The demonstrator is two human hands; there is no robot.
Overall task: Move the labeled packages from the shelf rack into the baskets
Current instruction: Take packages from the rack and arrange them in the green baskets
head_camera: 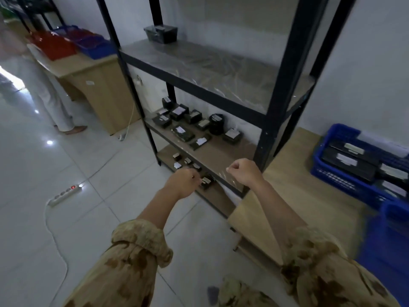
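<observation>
A black metal shelf rack (285,63) stands ahead of me. Its middle shelf carries several black packages with white labels (181,117). A few more labeled packages (188,161) lie on the bottom shelf. One dark package (161,34) sits at the back of the upper shelf. A blue basket (336,176) on the wooden table at right holds several black labeled packages. My left hand (183,181) hangs in front of the bottom shelf with fingers curled and nothing in it. My right hand (242,170) is a loose fist near the rack's front right post, also holding nothing.
A second blue basket (389,231) sits at the right edge. A red basket (54,46) and blue basket (93,44) stand on a wooden counter at far left, where another person's legs (55,100) are. A power strip (65,193) and cable lie on the tiled floor.
</observation>
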